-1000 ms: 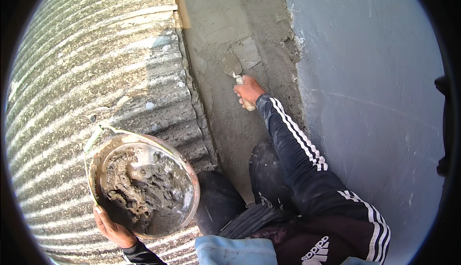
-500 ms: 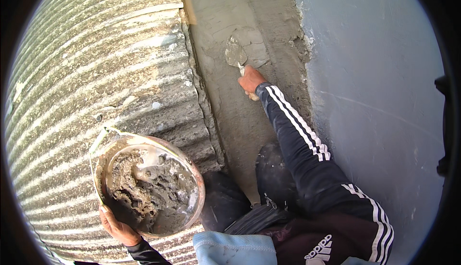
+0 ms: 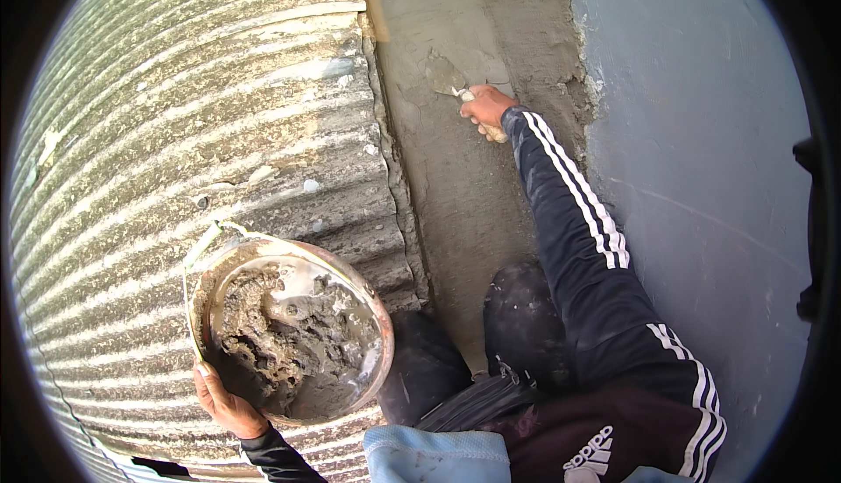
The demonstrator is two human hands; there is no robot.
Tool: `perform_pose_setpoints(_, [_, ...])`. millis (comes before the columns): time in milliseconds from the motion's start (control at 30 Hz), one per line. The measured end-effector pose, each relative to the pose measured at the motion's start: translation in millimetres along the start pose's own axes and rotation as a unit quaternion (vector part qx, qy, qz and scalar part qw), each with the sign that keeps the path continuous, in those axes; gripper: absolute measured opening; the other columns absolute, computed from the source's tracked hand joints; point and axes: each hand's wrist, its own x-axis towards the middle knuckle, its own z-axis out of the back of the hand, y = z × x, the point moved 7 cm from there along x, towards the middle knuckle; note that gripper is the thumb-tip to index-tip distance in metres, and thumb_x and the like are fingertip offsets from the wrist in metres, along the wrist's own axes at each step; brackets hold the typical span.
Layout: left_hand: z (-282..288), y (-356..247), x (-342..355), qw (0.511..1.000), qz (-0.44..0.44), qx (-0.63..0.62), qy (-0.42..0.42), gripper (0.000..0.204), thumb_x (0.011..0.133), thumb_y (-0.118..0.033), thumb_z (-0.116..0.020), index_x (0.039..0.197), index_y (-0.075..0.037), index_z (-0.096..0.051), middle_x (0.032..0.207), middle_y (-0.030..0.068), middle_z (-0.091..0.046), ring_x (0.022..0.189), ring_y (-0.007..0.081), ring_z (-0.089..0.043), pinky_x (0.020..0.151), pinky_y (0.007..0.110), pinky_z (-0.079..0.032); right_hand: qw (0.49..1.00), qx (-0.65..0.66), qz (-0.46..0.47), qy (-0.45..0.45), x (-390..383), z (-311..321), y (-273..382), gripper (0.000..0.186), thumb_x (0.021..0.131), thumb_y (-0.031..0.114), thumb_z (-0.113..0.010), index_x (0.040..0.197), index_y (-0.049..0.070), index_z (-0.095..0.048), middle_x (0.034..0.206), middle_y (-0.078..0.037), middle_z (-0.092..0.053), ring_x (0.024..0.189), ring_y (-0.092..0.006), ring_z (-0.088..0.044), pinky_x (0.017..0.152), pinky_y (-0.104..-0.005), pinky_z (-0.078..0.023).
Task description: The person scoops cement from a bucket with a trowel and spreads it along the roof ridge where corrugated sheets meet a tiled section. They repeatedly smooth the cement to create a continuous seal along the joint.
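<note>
My right hand is closed round the handle of a pointing trowel. The trowel's blade, coated in mortar, lies against the wet grey mortar strip and points to the far left. At the lower left, my left hand grips the near-left rim of a round bucket, its thumb and fingers at the edge. Lumpy wet mortar fills much of the bucket, with a paler watery patch toward the far side. The bucket sits tilted over the corrugated roofing beside my knee.
Weathered corrugated roofing covers the left, its ragged edge bordering the mortar strip. A smooth grey-blue wall rises along the right, with rough mortar at its foot. My dark-trousered knees are on the strip's near end.
My right hand has moved farther away along the strip, and the trowel has turned so its blade points more leftward. The whole view has shifted slightly; my left hand stays on the bucket.
</note>
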Motion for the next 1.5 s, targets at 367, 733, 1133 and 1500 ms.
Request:
perform_pose_setpoints(367, [-5.2,-9.1,-2.6,1.000,-0.013,0.018,-0.010,0.040,0.112,-0.029,-0.058,0.125,0.007,-0.068,0.111,0.0085,-0.068,0.099,0.0119,-0.058,0.092,0.028,-0.047,0.996,-0.057,0.063,0.018,-61.8,-38.1,-46.8,0.027,0.092,0.017,-0.062,0.112,-0.001,-0.058,0.080,-0.015,-0.065,0.060,-0.0264,-0.065,0.051,-0.0452,-0.052])
perform_pose_setpoints(733, [8.4,-3.4,-1.1,0.991,-0.033,0.113,-0.066,0.041,0.111,-0.026,-0.059,0.132,0.009,-0.065,0.121,0.0115,-0.067,0.111,0.0138,-0.059,0.101,0.029,-0.045,0.988,-0.102,0.018,0.113,17.7,-23.1,31.8,0.020,0.089,0.016,-0.068,0.105,0.005,-0.062,0.070,-0.003,-0.056,0.054,-0.0162,-0.052,0.048,-0.0376,-0.042])
perform_pose_setpoints(1133, [-14.2,-16.5,-3.4,0.999,-0.034,0.009,0.013,0.040,0.112,-0.027,-0.055,0.127,0.009,-0.067,0.112,0.0086,-0.069,0.100,0.0122,-0.058,0.093,0.027,-0.047,0.996,0.057,0.004,-0.072,-73.7,-16.8,-60.2,0.030,0.092,0.017,-0.063,0.113,-0.003,-0.060,0.075,-0.012,-0.063,0.056,-0.0212,-0.062,0.049,-0.0423,-0.049])
perform_pose_setpoints(1500, [-10.9,-8.5,2.3,0.998,-0.036,-0.024,0.034,0.040,0.112,-0.026,-0.056,0.126,0.009,-0.068,0.113,0.0077,-0.070,0.101,0.0114,-0.058,0.095,0.027,-0.046,0.998,0.051,0.030,0.004,-60.7,-53.2,-54.4,0.027,0.093,0.018,-0.065,0.110,-0.002,-0.058,0.081,-0.012,-0.065,0.060,-0.0232,-0.065,0.053,-0.0442,-0.053])
